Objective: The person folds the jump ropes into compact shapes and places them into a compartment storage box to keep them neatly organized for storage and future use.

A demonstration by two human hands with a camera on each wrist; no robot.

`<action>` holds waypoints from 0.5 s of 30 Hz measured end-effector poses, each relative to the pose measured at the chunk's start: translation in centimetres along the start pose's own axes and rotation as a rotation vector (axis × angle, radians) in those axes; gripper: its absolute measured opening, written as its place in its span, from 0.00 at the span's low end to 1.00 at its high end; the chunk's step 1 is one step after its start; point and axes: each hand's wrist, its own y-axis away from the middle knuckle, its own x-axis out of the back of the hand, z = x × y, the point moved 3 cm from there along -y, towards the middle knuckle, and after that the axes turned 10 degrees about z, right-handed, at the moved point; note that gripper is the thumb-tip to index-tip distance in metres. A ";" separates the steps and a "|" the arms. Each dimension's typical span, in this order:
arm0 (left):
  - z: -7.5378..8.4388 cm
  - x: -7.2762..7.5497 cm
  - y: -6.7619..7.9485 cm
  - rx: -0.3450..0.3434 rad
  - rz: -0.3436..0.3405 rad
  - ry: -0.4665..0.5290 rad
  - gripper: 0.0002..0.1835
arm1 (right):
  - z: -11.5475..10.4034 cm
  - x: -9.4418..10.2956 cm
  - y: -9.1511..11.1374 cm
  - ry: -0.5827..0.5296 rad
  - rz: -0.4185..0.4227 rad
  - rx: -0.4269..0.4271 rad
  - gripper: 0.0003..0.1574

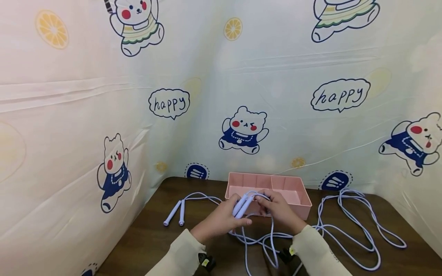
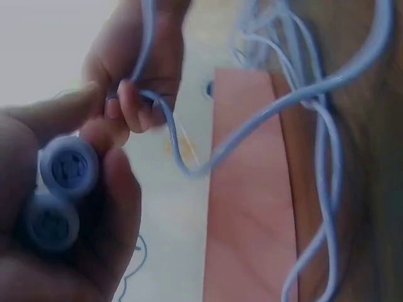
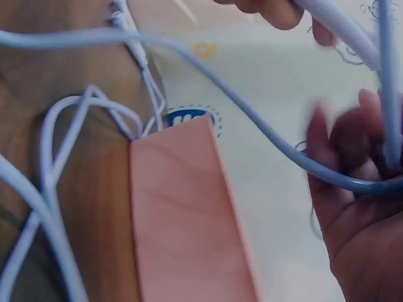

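My left hand (image 1: pixel 222 216) grips two pale lavender jump rope handles (image 1: pixel 243 206) side by side. Their round ends face the camera in the left wrist view, with the fingers curled around them. Close by on the right, my right hand (image 1: pixel 280 210) holds the lavender rope (image 3: pixel 252 123) between thumb and fingers, just past the handles. From the hands the rope loops down toward the table. Both hands are raised in front of a pink divided box (image 1: pixel 302 211), overlapping its front wall in the head view.
Another pair of lavender handles (image 1: pixel 175 213) lies on the dark wooden table (image 1: pixel 148 241) at the left, its rope running behind the hands. Loose rope coils (image 1: pixel 371 230) spread over the right side. A patterned cloth (image 1: pixel 203 126) hangs behind the table and along its sides.
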 end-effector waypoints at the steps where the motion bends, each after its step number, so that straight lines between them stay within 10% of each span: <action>1: 0.1 0.0 -0.1 0.013 -0.039 0.091 0.27 | -0.3 0.1 -0.1 -0.008 0.001 -0.003 0.16; 8: 0.4 -0.3 0.0 0.065 -0.365 0.628 0.13 | -2.0 0.0 -0.3 -0.027 -0.090 0.005 0.16; 15: 0.4 -1.2 0.8 0.091 -0.555 0.720 0.09 | -2.9 0.1 -0.1 0.084 -0.119 0.037 0.08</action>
